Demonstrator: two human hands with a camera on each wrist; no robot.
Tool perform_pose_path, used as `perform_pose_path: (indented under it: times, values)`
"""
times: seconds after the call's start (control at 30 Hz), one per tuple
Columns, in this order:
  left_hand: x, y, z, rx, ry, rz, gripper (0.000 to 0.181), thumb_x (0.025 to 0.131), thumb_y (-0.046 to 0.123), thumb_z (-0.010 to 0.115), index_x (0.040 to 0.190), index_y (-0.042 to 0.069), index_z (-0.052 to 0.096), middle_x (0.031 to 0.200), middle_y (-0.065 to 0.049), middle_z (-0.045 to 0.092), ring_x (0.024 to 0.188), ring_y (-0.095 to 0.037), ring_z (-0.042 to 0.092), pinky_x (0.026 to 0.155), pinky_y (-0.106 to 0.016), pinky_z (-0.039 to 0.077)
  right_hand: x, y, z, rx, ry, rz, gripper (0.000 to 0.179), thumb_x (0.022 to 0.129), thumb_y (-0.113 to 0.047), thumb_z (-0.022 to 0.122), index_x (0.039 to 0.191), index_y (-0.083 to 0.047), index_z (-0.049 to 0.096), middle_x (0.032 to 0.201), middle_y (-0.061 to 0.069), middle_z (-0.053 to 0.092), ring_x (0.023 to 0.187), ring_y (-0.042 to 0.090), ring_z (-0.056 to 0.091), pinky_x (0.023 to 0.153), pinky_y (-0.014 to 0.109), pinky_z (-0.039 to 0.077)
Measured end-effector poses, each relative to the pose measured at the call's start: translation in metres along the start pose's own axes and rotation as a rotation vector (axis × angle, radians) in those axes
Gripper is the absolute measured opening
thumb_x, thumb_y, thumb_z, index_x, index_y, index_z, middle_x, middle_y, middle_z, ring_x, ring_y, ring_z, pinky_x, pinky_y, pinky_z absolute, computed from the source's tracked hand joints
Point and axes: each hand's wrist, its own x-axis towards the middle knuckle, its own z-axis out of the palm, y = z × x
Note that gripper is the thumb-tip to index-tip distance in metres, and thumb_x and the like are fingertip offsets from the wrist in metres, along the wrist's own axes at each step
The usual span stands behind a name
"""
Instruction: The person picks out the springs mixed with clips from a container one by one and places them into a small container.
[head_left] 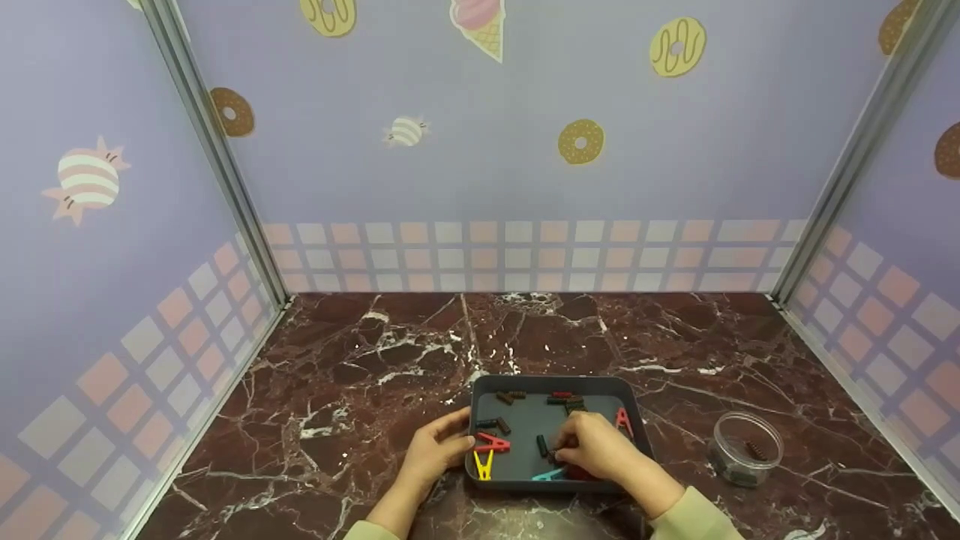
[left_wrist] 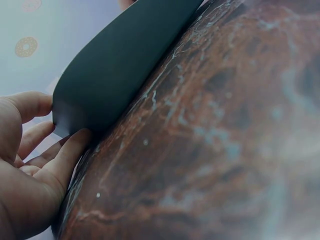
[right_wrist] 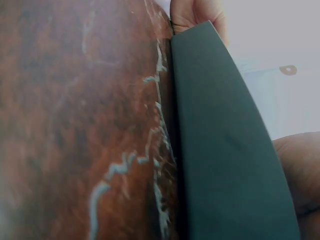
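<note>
In the head view my left hand point(head_left: 435, 448) holds the left side of a grey tray point(head_left: 555, 485), thumb at the rim beside a red clip point(head_left: 493, 443) and a yellow clip point(head_left: 484, 466). The left wrist view has these fingers against the tray's corner point(left_wrist: 107, 70). My right hand point(head_left: 596, 448) reaches into the tray with curled fingers, pinching a small dark spring point(head_left: 552, 455), mostly hidden. Close by lie a dark green spring point(head_left: 542, 445) and a blue clip point(head_left: 547, 475). In the right wrist view the tray wall point(right_wrist: 225, 135) hides the fingertips.
A clear round tub point(head_left: 748, 450) with a few springs stands right of the tray. Brown springs point(head_left: 505, 398), a red spring point(head_left: 562, 394) and another red clip point(head_left: 624, 422) lie farther inside the tray. Patterned panels point(head_left: 517, 172) surround the marbled tabletop point(head_left: 360, 390).
</note>
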Motion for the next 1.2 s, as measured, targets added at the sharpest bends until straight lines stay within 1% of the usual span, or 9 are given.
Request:
perform_pose_path:
  times: [0.2, 0.3, 0.33, 0.4, 0.53, 0.57, 0.67, 0.93, 1.2]
  values:
    - [0.001, 0.0, 0.0, -0.019, -0.006, 0.004, 0.061, 0.093, 0.005, 0.069, 0.149, -0.007, 0.048, 0.147, -0.035, 0.051, 0.127, -0.038, 0.064, 0.085, -0.034, 0.063, -0.004, 0.001, -0.011, 0.071, 0.003, 0.048, 0.003, 0.087, -0.011, 0.081, 0.088, -0.01, 0.077, 0.086, 0.0, 0.072, 0.074, 0.006, 0.066, 0.065, 0.021, 0.055]
    - [0.001, 0.0, 0.0, -0.021, -0.006, 0.003, 0.061, 0.093, 0.005, 0.069, 0.149, -0.007, 0.048, 0.147, -0.035, 0.051, 0.127, -0.038, 0.065, 0.085, -0.034, 0.064, -0.006, 0.003, -0.015, 0.092, 0.005, 0.064, 0.003, 0.089, -0.012, 0.079, 0.089, -0.011, 0.076, 0.086, -0.001, 0.076, 0.074, 0.006, 0.068, 0.067, 0.025, 0.057]
    - [0.001, 0.0, 0.0, -0.025, -0.007, 0.005, 0.061, 0.093, 0.005, 0.069, 0.149, -0.007, 0.048, 0.147, -0.035, 0.051, 0.126, -0.038, 0.065, 0.085, -0.034, 0.064, -0.007, 0.003, -0.016, 0.093, 0.009, 0.067, 0.004, 0.089, -0.013, 0.079, 0.09, -0.012, 0.076, 0.086, -0.001, 0.077, 0.074, 0.006, 0.069, 0.072, 0.028, 0.057]
    - [0.001, 0.0, 0.0, -0.033, -0.007, 0.003, 0.06, 0.093, 0.005, 0.068, 0.149, -0.007, 0.049, 0.146, -0.035, 0.052, 0.126, -0.038, 0.065, 0.085, -0.033, 0.063, -0.009, 0.005, -0.019, 0.1, 0.01, 0.076, 0.004, 0.089, -0.013, 0.079, 0.091, -0.012, 0.075, 0.087, -0.002, 0.077, 0.075, 0.005, 0.069, 0.074, 0.03, 0.058]
    - [0.001, 0.0, 0.001, -0.049, -0.01, 0.001, 0.06, 0.093, 0.005, 0.068, 0.149, -0.007, 0.048, 0.146, -0.035, 0.052, 0.125, -0.036, 0.066, 0.085, -0.033, 0.063, -0.012, 0.01, -0.022, 0.129, 0.023, 0.081, 0.005, 0.089, -0.012, 0.079, 0.091, -0.011, 0.074, 0.087, -0.001, 0.077, 0.074, 0.004, 0.068, 0.072, 0.027, 0.057]
    - [0.001, 0.0, 0.001, -0.049, -0.01, 0.001, 0.06, 0.093, 0.005, 0.068, 0.149, -0.007, 0.048, 0.146, -0.035, 0.052, 0.126, -0.036, 0.066, 0.085, -0.033, 0.063, -0.013, 0.011, -0.023, 0.142, 0.025, 0.08, 0.005, 0.089, -0.011, 0.078, 0.091, -0.01, 0.074, 0.087, 0.0, 0.076, 0.074, 0.004, 0.068, 0.067, 0.024, 0.057]
    - [0.001, 0.001, 0.001, -0.049, -0.011, 0.001, 0.061, 0.093, 0.005, 0.068, 0.149, -0.008, 0.048, 0.148, -0.035, 0.051, 0.126, -0.037, 0.065, 0.084, -0.033, 0.063, -0.015, 0.014, -0.026, 0.165, 0.036, 0.078, 0.005, 0.089, -0.011, 0.078, 0.092, -0.01, 0.075, 0.088, 0.001, 0.076, 0.075, 0.005, 0.067, 0.067, 0.021, 0.056]
    - [0.001, 0.0, 0.0, -0.02, -0.004, 0.002, 0.059, 0.094, 0.006, 0.069, 0.148, -0.005, 0.05, 0.148, -0.033, 0.052, 0.128, -0.037, 0.064, 0.085, -0.031, 0.063, -0.022, 0.019, -0.038, 0.157, 0.063, 0.09, 0.006, 0.089, -0.009, 0.077, 0.095, -0.011, 0.077, 0.089, 0.0, 0.077, 0.079, 0.005, 0.068, 0.069, 0.022, 0.055]
    - [0.001, -0.002, 0.001, -0.021, 0.007, -0.011, 0.059, 0.093, 0.005, 0.069, 0.148, -0.005, 0.05, 0.148, -0.033, 0.052, 0.128, -0.037, 0.064, 0.082, -0.032, 0.063, -0.029, 0.025, -0.054, 0.213, 0.079, 0.084, 0.008, 0.088, -0.004, 0.076, 0.096, -0.007, 0.078, 0.092, 0.005, 0.078, 0.079, 0.002, 0.067, 0.068, 0.02, 0.055]
